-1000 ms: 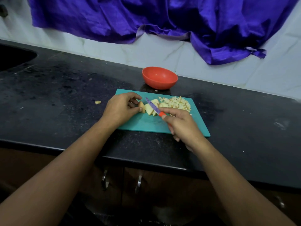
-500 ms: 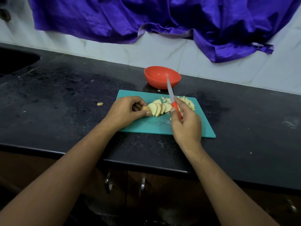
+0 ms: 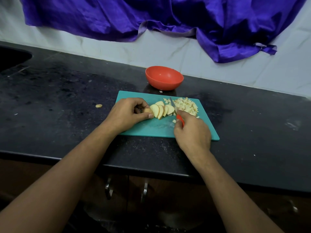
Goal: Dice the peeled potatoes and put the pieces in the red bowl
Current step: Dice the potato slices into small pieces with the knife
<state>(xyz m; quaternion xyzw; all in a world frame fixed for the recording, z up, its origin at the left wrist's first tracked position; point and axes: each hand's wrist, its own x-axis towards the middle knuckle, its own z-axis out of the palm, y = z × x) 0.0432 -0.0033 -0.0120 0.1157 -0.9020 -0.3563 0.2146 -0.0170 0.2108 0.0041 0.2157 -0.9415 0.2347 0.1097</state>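
On the teal cutting board [image 3: 151,130] lies a fan of potato slices [image 3: 161,109]. My left hand [image 3: 127,115] pinches the potato end piece [image 3: 148,111] at the left of that fan. My right hand [image 3: 191,132] grips the red-handled knife [image 3: 175,111], its blade pointing away from me between the slices and a pile of diced potato [image 3: 185,105]. The red bowl [image 3: 164,78] stands behind the board, and I see nothing inside it.
A loose potato scrap [image 3: 99,105] lies on the black counter [image 3: 58,101] left of the board, and a small bit [image 3: 161,91] sits by the bowl's base. A sink [image 3: 11,58] is at the far left. Purple cloth [image 3: 168,17] hangs on the wall behind.
The knife swung from lying across the slices to pointing away from me, then came down at the right end of the fan. My left hand has stayed on the end piece.
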